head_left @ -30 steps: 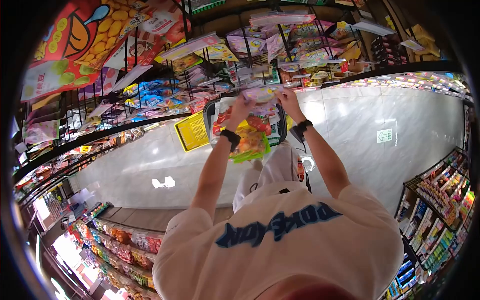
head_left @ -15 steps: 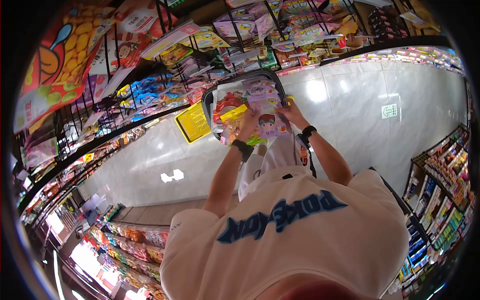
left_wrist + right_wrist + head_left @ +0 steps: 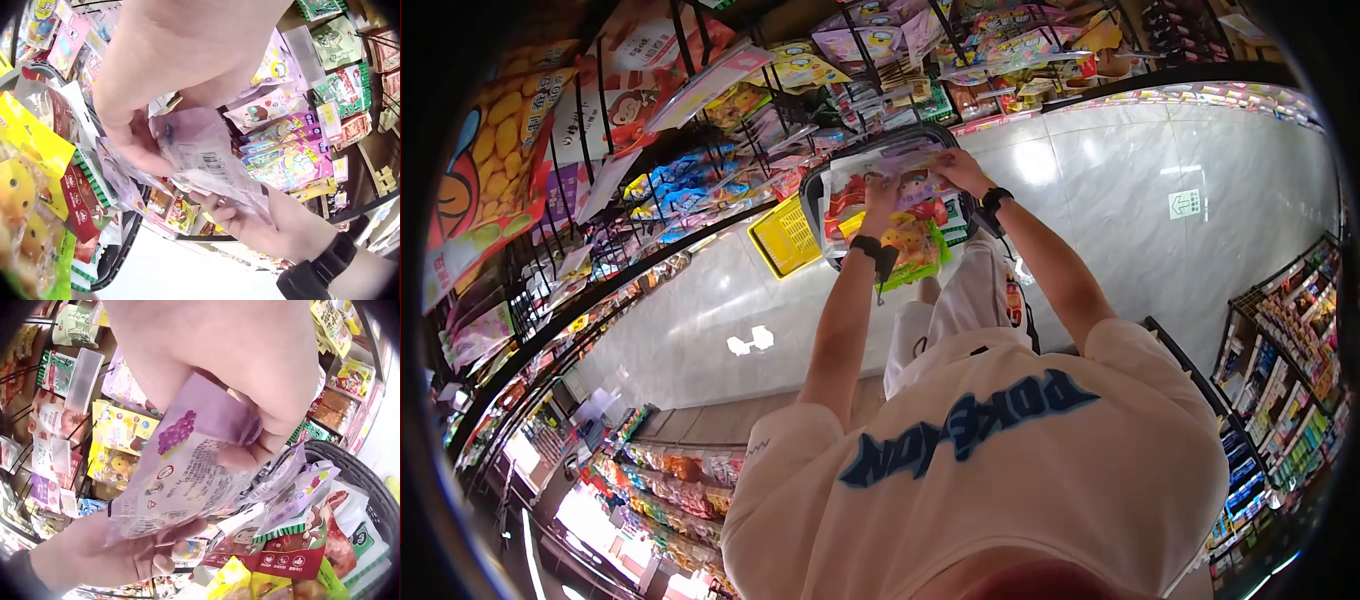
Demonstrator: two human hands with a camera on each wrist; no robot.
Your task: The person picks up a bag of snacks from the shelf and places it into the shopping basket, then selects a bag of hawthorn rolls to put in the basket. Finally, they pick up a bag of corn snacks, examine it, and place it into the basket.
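Both hands held one pale purple packet (image 3: 918, 162) above the far rim of the black basket (image 3: 812, 200), close to the racks (image 3: 700, 170) of hanging snacks. The left hand (image 3: 878, 195) pinched the packet's left edge, with its fingers (image 3: 169, 550) curled underneath and the thumb on the other face. The right hand (image 3: 960, 170) gripped the opposite edge, and its fingers (image 3: 215, 206) were curled under the printed back beside the barcode. In the right wrist view the packet showed a grape picture and small print, and it lay tilted between the two hands. Beneath it the basket was heaped with bags: a red bag (image 3: 294, 559) with a monkey on it, a yellow bag (image 3: 25, 187) and more purple bags (image 3: 300, 484). Each wrist wore a black band (image 3: 866, 245). One yellow basket (image 3: 785, 238) stood just beside the black basket's left side on the pale, glossy floor (image 3: 1150, 150).
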